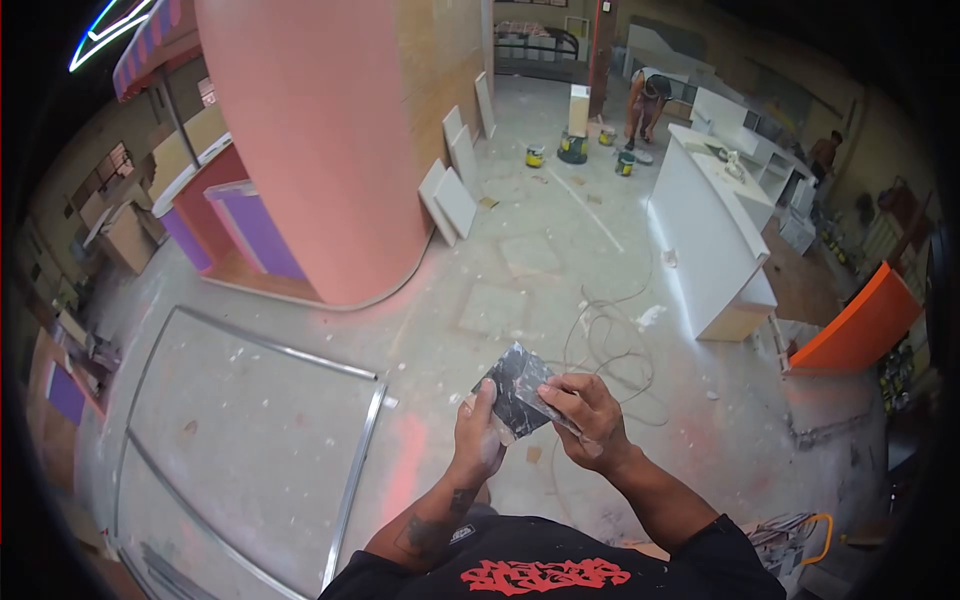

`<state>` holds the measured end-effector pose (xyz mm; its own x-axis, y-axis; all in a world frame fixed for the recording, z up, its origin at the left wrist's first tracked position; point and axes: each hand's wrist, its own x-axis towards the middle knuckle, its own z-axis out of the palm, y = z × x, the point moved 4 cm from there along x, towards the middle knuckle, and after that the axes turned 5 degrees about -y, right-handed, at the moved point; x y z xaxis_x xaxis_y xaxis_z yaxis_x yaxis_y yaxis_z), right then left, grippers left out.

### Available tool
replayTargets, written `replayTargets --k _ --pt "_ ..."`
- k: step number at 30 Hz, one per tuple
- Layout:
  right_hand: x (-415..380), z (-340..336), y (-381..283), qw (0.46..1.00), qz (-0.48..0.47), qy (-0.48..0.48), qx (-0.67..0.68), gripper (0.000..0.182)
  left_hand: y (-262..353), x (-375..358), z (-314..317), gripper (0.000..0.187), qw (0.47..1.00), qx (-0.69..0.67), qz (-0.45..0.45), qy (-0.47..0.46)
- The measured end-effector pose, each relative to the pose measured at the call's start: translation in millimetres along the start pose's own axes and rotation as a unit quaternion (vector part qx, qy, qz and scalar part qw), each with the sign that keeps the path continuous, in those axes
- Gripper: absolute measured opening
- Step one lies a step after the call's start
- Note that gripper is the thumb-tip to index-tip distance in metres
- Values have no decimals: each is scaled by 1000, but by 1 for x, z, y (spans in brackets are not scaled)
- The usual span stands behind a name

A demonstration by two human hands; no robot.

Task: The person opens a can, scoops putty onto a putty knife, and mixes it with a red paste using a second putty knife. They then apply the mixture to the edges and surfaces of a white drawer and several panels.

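Observation:
A dark, dust-streaked sheet of sandpaper (508,402) is held out in front of my body, above the floor. My left hand (477,432) grips its left side, the thumb lying on the upper face. On the other side, my right hand (592,422) pinches a greyer part (535,383) that overlaps the dark face like a folded flap. The fingers under the sheet are hidden. Whitish dust covers parts of both hands.
A metal frame (368,430) lies on the floor at left, near a pink curved wall (310,150). A loose cable (610,350) curls ahead. White counter (710,240) and orange panel (860,318) stand right. Farther off, a person (648,100) bends near paint cans (573,148).

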<state>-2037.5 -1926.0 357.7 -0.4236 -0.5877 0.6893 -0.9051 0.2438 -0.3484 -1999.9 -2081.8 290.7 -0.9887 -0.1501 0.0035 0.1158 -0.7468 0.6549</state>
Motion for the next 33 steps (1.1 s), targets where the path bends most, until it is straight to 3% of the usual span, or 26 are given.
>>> replayTargets --k 4,7,10,13,16,17,19,23,24,30,33 --pt "69 19 38 998 39 -34 -32 49 34 80 -15 42 999 -20 -5 -41" --pt "104 38 76 991 122 -51 -7 41 55 137 -34 40 999 -21 -9 -47" --pt "118 51 108 975 177 -131 -6 31 75 184 -47 39 999 -2 2 -54" --pt "126 63 144 928 211 -295 -81 27 88 228 -56 38 998 19 21 -47" --pt "123 49 204 896 423 -112 77 25 99 279 -57 37 995 67 47 -49" --pt "131 50 217 879 434 -29 196 24 99 294 -60 37 993 93 52 -51" --pt "142 52 233 785 428 145 423 22 98 320 -61 37 986 144 68 -58" --pt "178 88 303 773 423 106 461 20 97 386 -45 39 954 272 89 -90" --pt "188 99 325 743 419 123 506 21 96 403 -41 40 940 314 89 -96" --pt "269 109 441 694 395 134 587 22 104 500 -10 41 845 513 100 -112" --pt "305 100 486 719 371 151 568 24 101 547 2 39 800 565 165 -112"
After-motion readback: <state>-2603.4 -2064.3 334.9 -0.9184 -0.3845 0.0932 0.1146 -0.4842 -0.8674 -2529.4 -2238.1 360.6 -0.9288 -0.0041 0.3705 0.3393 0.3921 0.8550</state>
